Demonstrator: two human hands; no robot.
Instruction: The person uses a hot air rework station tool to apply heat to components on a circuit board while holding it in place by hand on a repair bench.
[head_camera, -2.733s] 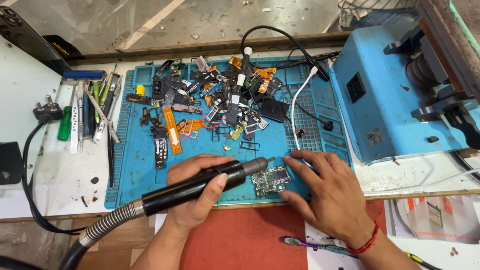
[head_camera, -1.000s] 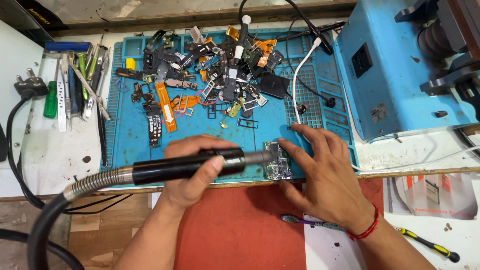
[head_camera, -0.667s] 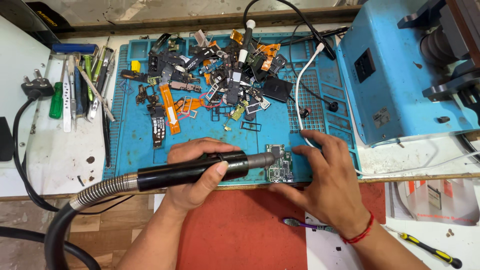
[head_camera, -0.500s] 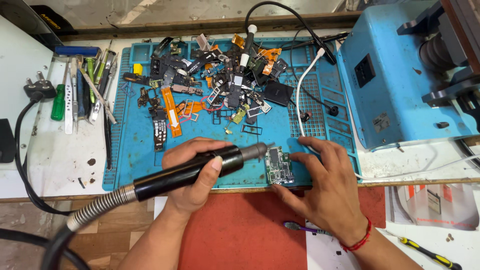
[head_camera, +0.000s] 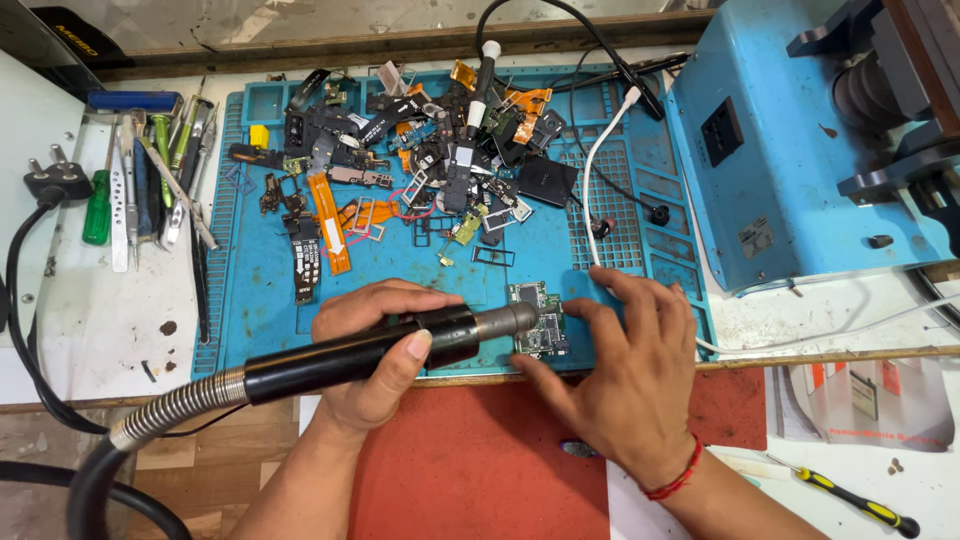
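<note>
The left hand (head_camera: 375, 355) is clenched around a black hot-air handpiece (head_camera: 370, 352) with a grey metal nozzle and ribbed hose, its tip just over a small green circuit board (head_camera: 537, 320). The right hand (head_camera: 622, 375) presses flat, fingers spread, pinning the board's right edge near the blue mat's (head_camera: 260, 300) front edge.

Work mat (head_camera: 260, 300) lies centre on the bench. Circuit board (head_camera: 537, 322) sits at its near edge, between the left hand (head_camera: 375, 360) and right hand (head_camera: 625, 375). Loose parts (head_camera: 420, 170) heap behind; hand tools (head_camera: 150, 180) lie left; machine (head_camera: 800, 150) stands right.
</note>
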